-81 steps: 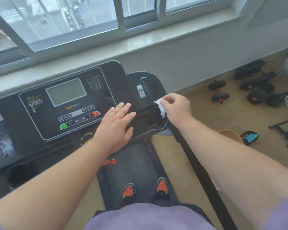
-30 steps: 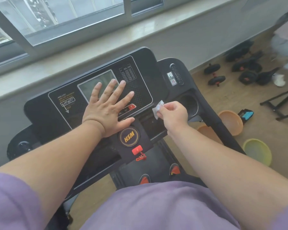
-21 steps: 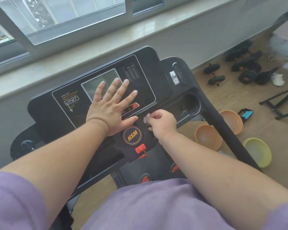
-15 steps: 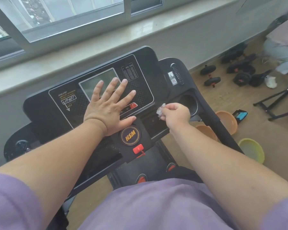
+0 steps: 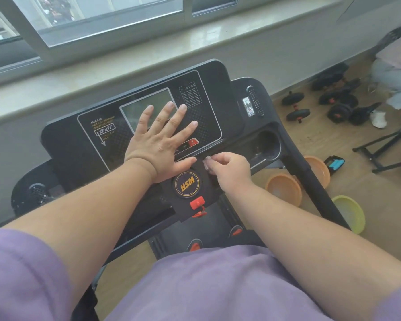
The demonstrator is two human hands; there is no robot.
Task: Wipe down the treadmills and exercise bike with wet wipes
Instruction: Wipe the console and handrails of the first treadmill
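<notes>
A black treadmill console [image 5: 95, 144] fills the middle of the view, with a grey screen and a round HSM badge [image 5: 187, 184]. My left hand [image 5: 160, 140] lies flat with spread fingers on the screen and button panel. My right hand [image 5: 229, 170] pinches a small crumpled white wet wipe [image 5: 206, 161] against the console just right of the badge, below the button panel. Most of the wipe is hidden under the fingers.
A red safety key [image 5: 197, 203] sits below the badge. The cup holder [image 5: 267, 144] and right handrail [image 5: 315, 188] lie to the right. Orange bowls [image 5: 284, 188], a green bowl [image 5: 351, 213], dumbbells [image 5: 295, 106] and a black stand [image 5: 384, 147] are on the floor; a person crouches at far right.
My right hand has slid left with the wipe, from beside the cup holder back to the console edge near the badge. My left hand stays flat on the panel.
</notes>
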